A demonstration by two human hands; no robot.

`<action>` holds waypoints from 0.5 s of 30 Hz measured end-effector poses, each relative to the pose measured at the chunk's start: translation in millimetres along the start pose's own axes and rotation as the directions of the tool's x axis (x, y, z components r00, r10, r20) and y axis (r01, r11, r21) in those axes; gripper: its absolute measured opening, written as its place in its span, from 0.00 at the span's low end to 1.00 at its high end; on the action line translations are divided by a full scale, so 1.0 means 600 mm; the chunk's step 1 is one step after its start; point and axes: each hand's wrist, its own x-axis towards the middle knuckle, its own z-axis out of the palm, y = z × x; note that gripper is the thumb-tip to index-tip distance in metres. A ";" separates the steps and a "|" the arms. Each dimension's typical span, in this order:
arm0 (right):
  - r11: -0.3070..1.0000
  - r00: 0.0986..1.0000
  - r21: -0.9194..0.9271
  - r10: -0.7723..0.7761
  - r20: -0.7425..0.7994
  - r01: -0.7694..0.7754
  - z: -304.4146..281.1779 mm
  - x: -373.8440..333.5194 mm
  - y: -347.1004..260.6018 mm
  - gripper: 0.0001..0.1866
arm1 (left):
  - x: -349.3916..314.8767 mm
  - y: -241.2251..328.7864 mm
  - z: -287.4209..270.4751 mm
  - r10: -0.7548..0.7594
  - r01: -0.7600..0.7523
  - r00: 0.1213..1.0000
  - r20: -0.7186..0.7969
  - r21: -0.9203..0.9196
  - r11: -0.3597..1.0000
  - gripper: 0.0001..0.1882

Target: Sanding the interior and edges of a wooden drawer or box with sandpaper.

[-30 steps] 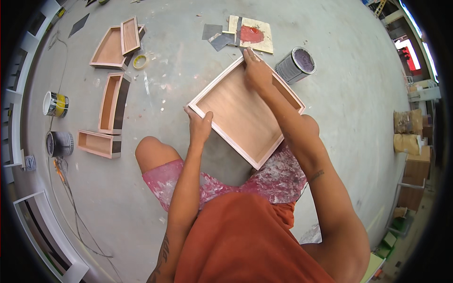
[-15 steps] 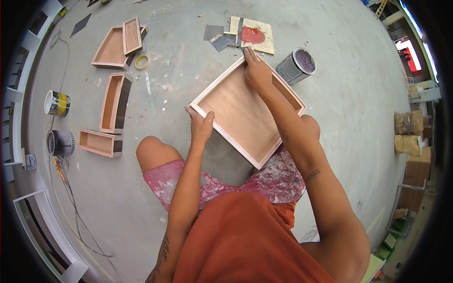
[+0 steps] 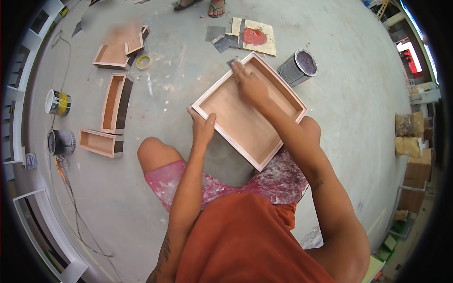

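A shallow open wooden drawer (image 3: 245, 113) with pale pinkish rims is tilted over my lap, its corner toward my right thigh. My left hand (image 3: 204, 127) grips its left corner, thumb over the rim and fingers beneath. At the far-left rim, my right hand (image 3: 250, 85) is closed, slightly smeared by motion, with its fingertips on a small thin dark grey piece (image 3: 230, 62). The fingers partly hide that piece, and I cannot make out its kind.
Several more drawers (image 3: 116, 101) stand at left near a tape roll (image 3: 143, 62). A board with red paste (image 3: 264, 47), dark grey sheets (image 3: 215, 33) and an open can (image 3: 298, 68) lie beyond the drawer. More cans (image 3: 61, 142) sit left. Another person's sandalled foot (image 3: 217, 8) is at the top.
My right hand has slid left and toward me along the far-left rim, away from the far corner. Another person's feet have appeared at the top. The left hand keeps its hold.
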 end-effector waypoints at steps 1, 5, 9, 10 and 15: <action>0.999 1.000 -0.042 0.004 -0.030 -0.006 -0.002 0.012 0.030 0.38 | -0.001 0.006 0.005 0.011 -0.010 1.000 0.005 -0.024 1.000 0.40; 0.988 0.957 0.000 0.150 -0.250 -0.155 0.000 0.026 0.060 0.40 | 0.017 0.000 0.036 0.050 -0.049 0.996 0.067 -0.015 0.999 0.42; 0.966 0.963 0.098 -0.222 -0.153 0.238 0.042 -0.066 -0.043 0.40 | 0.005 -0.011 0.014 0.040 -0.040 0.999 0.024 0.010 0.999 0.42; 0.991 0.992 0.049 -0.125 -0.006 0.125 0.025 -0.049 -0.043 0.39 | 0.001 -0.013 0.004 0.027 -0.027 1.000 0.011 0.030 0.999 0.42; 0.999 0.941 0.015 0.053 -0.335 -0.051 -0.014 0.012 0.067 0.39 | 0.012 0.005 0.037 0.044 -0.043 0.998 0.050 -0.009 0.999 0.42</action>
